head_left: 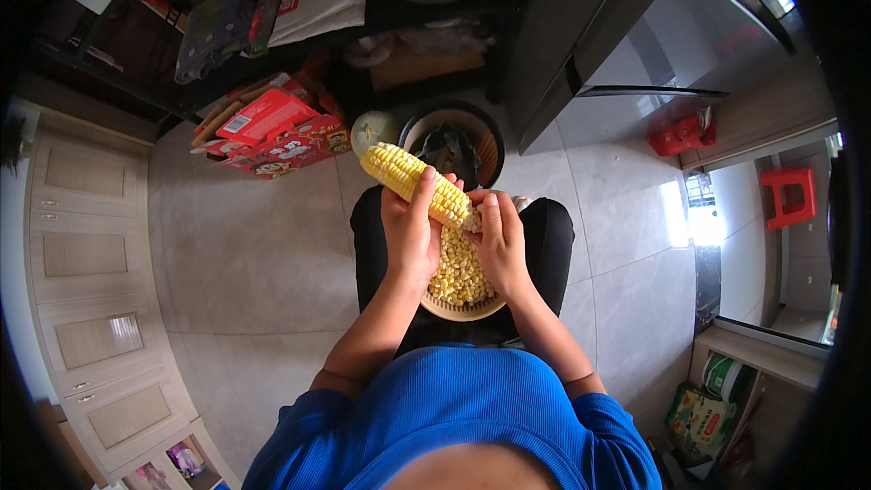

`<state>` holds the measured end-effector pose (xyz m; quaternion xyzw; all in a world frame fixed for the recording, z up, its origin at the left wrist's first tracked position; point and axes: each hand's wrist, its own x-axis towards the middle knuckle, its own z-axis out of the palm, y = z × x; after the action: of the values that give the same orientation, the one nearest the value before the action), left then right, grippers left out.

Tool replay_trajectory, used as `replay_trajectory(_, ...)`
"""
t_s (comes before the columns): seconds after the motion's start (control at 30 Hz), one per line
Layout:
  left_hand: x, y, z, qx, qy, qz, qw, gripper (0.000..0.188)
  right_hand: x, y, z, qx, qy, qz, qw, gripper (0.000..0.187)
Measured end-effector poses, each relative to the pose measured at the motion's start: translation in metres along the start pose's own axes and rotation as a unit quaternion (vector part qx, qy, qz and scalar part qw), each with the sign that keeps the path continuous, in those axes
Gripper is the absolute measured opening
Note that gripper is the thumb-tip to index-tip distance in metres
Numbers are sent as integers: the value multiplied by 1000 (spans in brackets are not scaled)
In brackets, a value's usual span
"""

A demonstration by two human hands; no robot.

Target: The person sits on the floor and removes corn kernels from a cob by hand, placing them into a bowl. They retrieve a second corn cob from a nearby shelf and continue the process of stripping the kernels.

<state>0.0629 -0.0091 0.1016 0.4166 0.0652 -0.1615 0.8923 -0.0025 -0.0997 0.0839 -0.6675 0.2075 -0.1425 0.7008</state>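
Note:
My left hand grips a yellow corn cob around its middle; the cob points up and to the left. My right hand is closed on the cob's lower right end, where kernels have come off. Under both hands a shallow woven basket rests on my lap, filled with loose yellow kernels. My black trousers show on either side of the basket.
A dark round basket with husks stands on the tiled floor past my knees, a pale green round thing beside it. Red cartons lie at the left, below a dark shelf. A grey refrigerator stands at the right, beige cabinets at the left.

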Motion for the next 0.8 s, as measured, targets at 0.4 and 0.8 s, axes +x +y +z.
replay_trajectory(0.4, -11, -14, 1, -16, 72, 51, 996, 23, -5, 2, 13, -186, 22, -144, 972, 15)
replay_trajectory(0.8, -9, -9, 2, -1, 75, 43, 996, 24, -2, 1, 8, -168, -21, -144, 975, 18)
